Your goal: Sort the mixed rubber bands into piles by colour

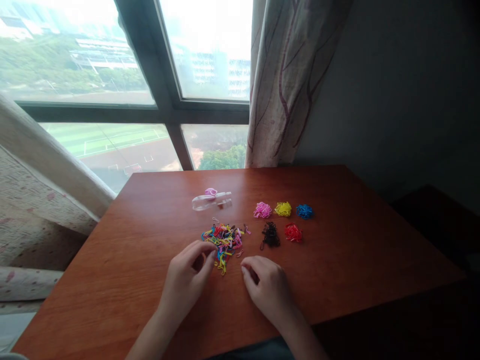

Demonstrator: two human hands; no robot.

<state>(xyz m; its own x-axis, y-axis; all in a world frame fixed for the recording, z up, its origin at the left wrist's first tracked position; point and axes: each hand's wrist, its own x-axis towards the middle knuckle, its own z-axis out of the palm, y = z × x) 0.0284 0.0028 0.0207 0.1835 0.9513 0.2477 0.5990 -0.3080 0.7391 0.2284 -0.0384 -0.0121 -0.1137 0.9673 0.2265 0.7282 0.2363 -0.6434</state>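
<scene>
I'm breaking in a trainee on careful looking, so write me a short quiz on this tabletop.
1. How many single-colour piles lie to the right of the mixed-colour pile?
2. Which of those single-colour piles is farthest to the right?
3. True or false: the clear plastic item lies nearer the window than both the left hand and the right hand do.

Key
1. Five: the pink pile, yellow pile, blue pile, black pile and red pile.
2. The blue pile.
3. True.
</scene>
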